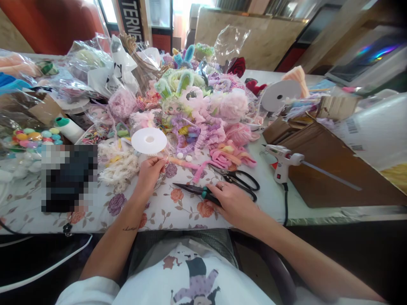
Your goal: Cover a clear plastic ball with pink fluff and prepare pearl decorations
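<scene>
My left hand (152, 169) is closed in a pinch just in front of a white spool (149, 140). A thin pale strand (165, 161), like a fine chain or string of beads, hangs from its fingertips. My right hand (227, 201) has its fingers round the dark green and black handles of needle-nose pliers (190, 189), which lie low over the cloth with their tips to the left. Black-handled scissors (244, 180) rest just beyond that hand. Between the hands and the pile runs a pink and orange fuzzy strip (197, 169), near two small white discs (184, 157).
A heap of pastel yarn and trims (190, 106) fills the table's middle. To the right stand a white glue gun (281, 163) and a cardboard box (337, 169). On the left are a blurred dark object (68, 182), a thread cone (70, 130) and bagged colourful beads (34, 137).
</scene>
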A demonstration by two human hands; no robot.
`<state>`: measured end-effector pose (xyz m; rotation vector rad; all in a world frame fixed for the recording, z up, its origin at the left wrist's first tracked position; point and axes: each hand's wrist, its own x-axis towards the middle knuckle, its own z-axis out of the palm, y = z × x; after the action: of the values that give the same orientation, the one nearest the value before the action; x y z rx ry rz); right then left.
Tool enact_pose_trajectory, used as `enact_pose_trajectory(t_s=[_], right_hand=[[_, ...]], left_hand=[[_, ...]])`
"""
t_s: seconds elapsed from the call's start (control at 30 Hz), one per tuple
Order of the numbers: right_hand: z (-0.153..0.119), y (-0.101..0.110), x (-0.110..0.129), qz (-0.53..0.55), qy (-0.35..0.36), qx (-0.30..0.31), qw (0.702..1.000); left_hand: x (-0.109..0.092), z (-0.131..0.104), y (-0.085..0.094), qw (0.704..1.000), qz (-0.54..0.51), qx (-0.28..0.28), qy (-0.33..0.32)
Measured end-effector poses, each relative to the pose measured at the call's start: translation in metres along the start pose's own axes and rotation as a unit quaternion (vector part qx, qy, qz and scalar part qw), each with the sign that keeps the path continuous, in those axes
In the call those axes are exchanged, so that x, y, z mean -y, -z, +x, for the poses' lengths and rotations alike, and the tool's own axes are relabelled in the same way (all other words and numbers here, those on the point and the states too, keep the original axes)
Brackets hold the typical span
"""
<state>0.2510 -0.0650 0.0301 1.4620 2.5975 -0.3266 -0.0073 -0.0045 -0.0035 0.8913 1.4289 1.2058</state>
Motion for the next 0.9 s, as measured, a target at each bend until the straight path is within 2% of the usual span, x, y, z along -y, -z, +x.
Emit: enact_pose_trajectory(t_s=[0.1, 0.27, 0.37, 0.43, 0.53, 0.67, 0.77, 0.83, 0.9], right_hand=[[0.009, -0.008, -0.001, -0.036, 0.036, -0.049, 0.997], [0.021, -0.019, -0.004, -0.047, 0.058, -0.115, 0.991], [0.022, -0.020, -0.007, -0.011, 0.074, -0.149, 0.986], [0.024, -0.018, -0.006, 0.062, 0.083, -0.189, 0.976], [0.037, -0.010, 0.000, 0.267, 0.049, -0.221, 0.937], [0.071, -0.003, 0.016, 0.543, -0.014, -0.120, 0.831], [0.094, -0.005, 0.028, 0.634, -0.032, -0.122, 0.763], [0.104, -0.007, 0.033, 0.647, -0.033, -0.156, 0.746], [0.110, -0.010, 0.032, 0.619, -0.034, -0.199, 0.759]], left_hand=[[0.002, 0.000, 0.000, 0.999, 0.027, 0.002, -0.020], [0.003, -0.001, 0.000, 0.998, 0.052, 0.013, -0.022], [0.004, -0.002, -0.001, 0.995, 0.086, 0.039, -0.015], [0.004, -0.002, -0.002, 0.993, 0.096, 0.064, -0.014], [0.003, -0.005, -0.004, 0.989, 0.094, 0.107, -0.036], [-0.002, -0.009, -0.006, 0.979, 0.120, 0.150, -0.068], [-0.001, -0.010, -0.007, 0.972, 0.145, 0.163, -0.084], [0.001, -0.009, -0.007, 0.969, 0.153, 0.169, -0.093], [0.003, -0.008, -0.006, 0.969, 0.157, 0.165, -0.092]])
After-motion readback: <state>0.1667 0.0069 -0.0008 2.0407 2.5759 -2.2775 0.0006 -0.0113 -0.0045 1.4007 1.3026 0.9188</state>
